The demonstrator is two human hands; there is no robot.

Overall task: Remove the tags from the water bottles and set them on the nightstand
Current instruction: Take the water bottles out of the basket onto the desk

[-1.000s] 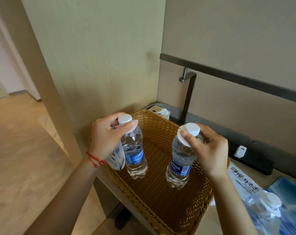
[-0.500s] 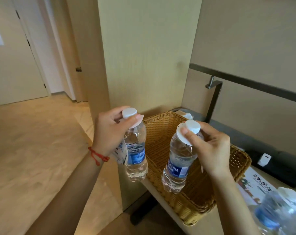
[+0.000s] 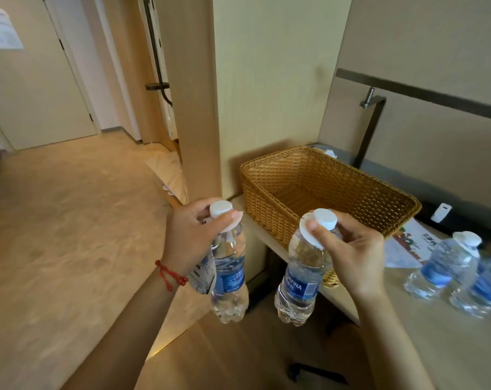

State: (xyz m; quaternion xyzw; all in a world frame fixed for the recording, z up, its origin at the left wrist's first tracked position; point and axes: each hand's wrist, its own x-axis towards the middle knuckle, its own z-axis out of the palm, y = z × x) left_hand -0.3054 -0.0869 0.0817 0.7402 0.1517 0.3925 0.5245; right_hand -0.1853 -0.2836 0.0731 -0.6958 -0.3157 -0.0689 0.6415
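My left hand (image 3: 192,240) grips the neck of a clear water bottle (image 3: 229,280) with a blue label and white cap. A white paper tag (image 3: 203,273) hangs from that bottle's neck behind my palm. My right hand (image 3: 351,254) holds a second, similar bottle (image 3: 300,280) by its neck, with a round white tag (image 3: 309,237) under the cap. Both bottles hang in the air in front of the desk edge, left of and below the wicker basket (image 3: 267,198). Two more bottles (image 3: 446,266) stand on the tabletop at the right.
The basket sits on a light wooden tabletop (image 3: 435,347) against a wall panel. A printed leaflet (image 3: 407,243), a white charger (image 3: 441,212) on a dark strip and a dark metal lamp post (image 3: 371,128) are behind. Wooden floor (image 3: 70,235) and doors lie to the left.
Both hands lifted their bottles out of the basket and carried them toward me, down past the desk edge. The view swung left, showing more floor and doorway.
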